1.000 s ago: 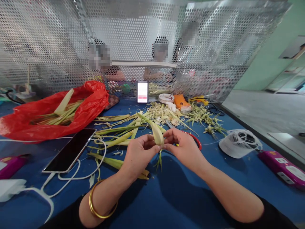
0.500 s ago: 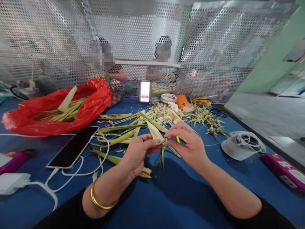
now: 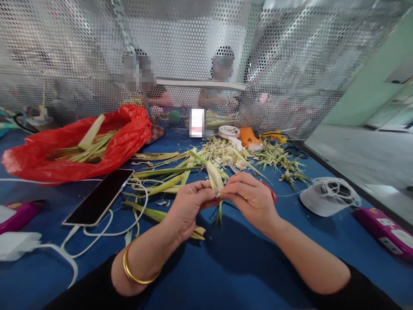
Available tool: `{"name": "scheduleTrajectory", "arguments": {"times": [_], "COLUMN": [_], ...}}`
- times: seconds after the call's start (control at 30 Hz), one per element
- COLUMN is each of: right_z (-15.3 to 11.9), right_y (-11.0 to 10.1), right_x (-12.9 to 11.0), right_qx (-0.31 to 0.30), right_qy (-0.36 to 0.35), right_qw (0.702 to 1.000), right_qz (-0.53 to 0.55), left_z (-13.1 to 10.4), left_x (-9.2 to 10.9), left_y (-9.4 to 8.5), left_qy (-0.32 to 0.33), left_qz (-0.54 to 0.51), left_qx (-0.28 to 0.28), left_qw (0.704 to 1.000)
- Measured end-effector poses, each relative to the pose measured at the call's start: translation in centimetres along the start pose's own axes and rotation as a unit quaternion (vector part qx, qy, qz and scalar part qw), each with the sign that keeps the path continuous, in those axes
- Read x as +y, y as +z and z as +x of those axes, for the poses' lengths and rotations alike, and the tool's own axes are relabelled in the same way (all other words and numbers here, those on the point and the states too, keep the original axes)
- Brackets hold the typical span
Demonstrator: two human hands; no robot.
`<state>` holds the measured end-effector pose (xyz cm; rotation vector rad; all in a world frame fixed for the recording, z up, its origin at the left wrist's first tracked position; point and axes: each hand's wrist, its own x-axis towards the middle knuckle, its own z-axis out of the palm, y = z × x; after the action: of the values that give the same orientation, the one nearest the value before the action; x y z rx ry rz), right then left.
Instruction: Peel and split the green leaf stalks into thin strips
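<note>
In front of me a pale green-white corn husk stands up from between my fingertips, with thin green strands hanging below. My left hand, with a gold bangle on its wrist, pinches the husk's lower end between thumb and fingers. Closed at that same spot is my right hand, its thumb and fingertips meeting the left's. Behind the right hand a red handle, seemingly of scissors, shows in part; I cannot tell whether it touches the hand. More long husks lie to the left.
A red plastic bag of husks and a phone with white cables lie left. Husk scraps, tape and an orange packet are farther back. A string spool and purple power strip sit right. Behind a perforated screen, two people sit.
My right fingers have closed in on the husk's lower end, against my left fingertips. The husk has swung more upright. The red handle now shows beside my right hand.
</note>
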<state>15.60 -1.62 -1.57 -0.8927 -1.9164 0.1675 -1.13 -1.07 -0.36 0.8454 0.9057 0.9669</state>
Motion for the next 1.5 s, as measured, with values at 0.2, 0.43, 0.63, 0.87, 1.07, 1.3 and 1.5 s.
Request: {"name": "scheduleTrajectory", "arguments": {"times": [0.2, 0.43, 0.63, 0.87, 1.07, 1.3, 1.5], "right_z": [0.1, 0.4, 0.7, 0.5, 0.1, 0.2, 0.3], "right_y": [0.0, -0.1, -0.1, 0.2, 1.3, 1.1, 1.2], "right_x": [-0.5, -0.8, -0.5, -0.7, -0.6, -0.7, -0.9], "right_qx": [0.005, 0.016, -0.035, -0.004, 0.067, 0.026, 0.031], "right_qy": [0.108, 0.255, 0.386, 0.398, 0.335, 0.418, 0.428], "right_qw": [0.994, 0.964, 0.893, 0.89, 0.919, 0.852, 0.842], "right_qz": [0.033, 0.072, 0.228, 0.223, 0.195, 0.315, 0.325], "left_z": [0.1, 0.1, -0.1, -0.1, 0.2, 0.3, 0.1], "left_x": [-0.3, -0.3, -0.4, -0.4, -1.1, -0.7, -0.5], "left_y": [0.4, 0.2, 0.1, 0.5, 0.6, 0.4, 0.4], "left_qy": [0.067, 0.111, 0.123, 0.093, 0.046, 0.054, 0.032], "left_qz": [0.058, 0.143, 0.192, 0.122, 0.043, 0.045, 0.041], "left_qx": [0.016, -0.016, -0.033, 0.005, 0.036, 0.076, 0.077], "left_qw": [0.996, 0.983, 0.973, 0.988, 0.997, 0.995, 0.996]}}
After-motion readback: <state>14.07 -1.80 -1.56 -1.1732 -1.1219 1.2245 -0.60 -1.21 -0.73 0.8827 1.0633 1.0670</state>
